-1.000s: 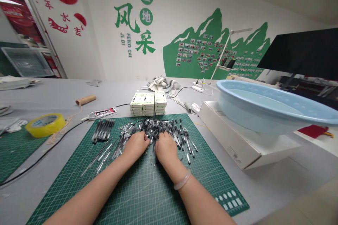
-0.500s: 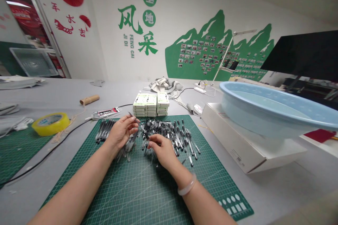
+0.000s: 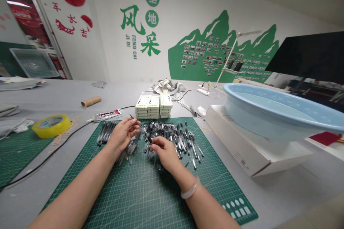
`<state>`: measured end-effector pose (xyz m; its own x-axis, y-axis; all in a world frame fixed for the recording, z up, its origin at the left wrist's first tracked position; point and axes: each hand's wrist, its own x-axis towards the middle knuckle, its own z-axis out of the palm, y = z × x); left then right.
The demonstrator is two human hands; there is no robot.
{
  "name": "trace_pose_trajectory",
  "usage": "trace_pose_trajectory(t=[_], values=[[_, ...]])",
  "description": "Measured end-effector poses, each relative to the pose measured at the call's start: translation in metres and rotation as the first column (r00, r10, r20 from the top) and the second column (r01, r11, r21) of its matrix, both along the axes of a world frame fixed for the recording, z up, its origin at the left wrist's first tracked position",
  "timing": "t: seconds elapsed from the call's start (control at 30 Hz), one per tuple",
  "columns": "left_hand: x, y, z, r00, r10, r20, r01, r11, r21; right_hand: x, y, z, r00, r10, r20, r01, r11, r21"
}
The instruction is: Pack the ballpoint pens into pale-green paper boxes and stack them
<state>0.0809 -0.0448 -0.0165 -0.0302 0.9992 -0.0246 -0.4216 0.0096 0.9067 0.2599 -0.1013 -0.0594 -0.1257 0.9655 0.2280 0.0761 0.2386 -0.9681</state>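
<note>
Above the green cutting mat, a thin pen slants between my two hands, its dark end toward the right. My left hand pinches its upper left part. The fingertips of my right hand are closed on the dark lower end. Behind and beside my hands lies a loose heap of clear and black pen parts. A row of black-ended pens lies side by side left of my left hand. Small details of the pen's tip are too fine to make out.
Stacked small white boxes stand at the mat's far edge. Yellow tape, a glue tube and a brown tube are on the left. A blue basin rests on a white carton at right.
Both hands keep nearly the same place and hold on the pen. The pen's upper left end has shifted very slightly left.
</note>
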Motion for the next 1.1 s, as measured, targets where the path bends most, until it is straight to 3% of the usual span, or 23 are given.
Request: trace_pose_trajectory(t=[0.17, 0.53, 0.63, 0.8, 0.9, 0.97, 1.1], values=[[0.000, -0.002, 0.001, 1.000, -0.008, -0.028, 0.008, 1.000, 0.008, 0.000, -0.002, 0.001, 1.000, -0.007, 0.025, 0.007, 1.000, 0.004], [-0.004, -0.006, 0.006, 0.983, -0.025, -0.183, 0.056, 0.984, 0.168, -0.001, 0.001, -0.003, 1.000, 0.016, -0.016, -0.016, 0.999, -0.038], [0.003, -0.013, 0.009, 0.960, -0.063, -0.274, 0.126, 0.968, 0.218, -0.002, 0.002, -0.004, 0.985, 0.064, -0.159, -0.075, 0.995, -0.064], [0.017, -0.020, 0.011, 0.862, -0.220, -0.457, 0.337, 0.922, 0.193, -0.003, 0.001, -0.002, 0.889, 0.120, -0.441, -0.193, 0.973, -0.125], [0.011, -0.014, 0.007, 0.850, -0.175, -0.496, 0.296, 0.939, 0.175, -0.002, 0.001, -0.001, 0.826, 0.085, -0.557, -0.216, 0.961, -0.174], [0.003, -0.007, 0.002, 0.781, -0.097, -0.617, 0.260, 0.949, 0.180, -0.001, 0.002, 0.000, 0.803, 0.034, -0.595, -0.195, 0.958, -0.209], [-0.006, 0.001, -0.012, 0.404, -0.020, -0.914, 0.384, 0.911, 0.150, 0.001, 0.005, -0.001, 0.790, -0.057, -0.610, -0.111, 0.966, -0.233]])
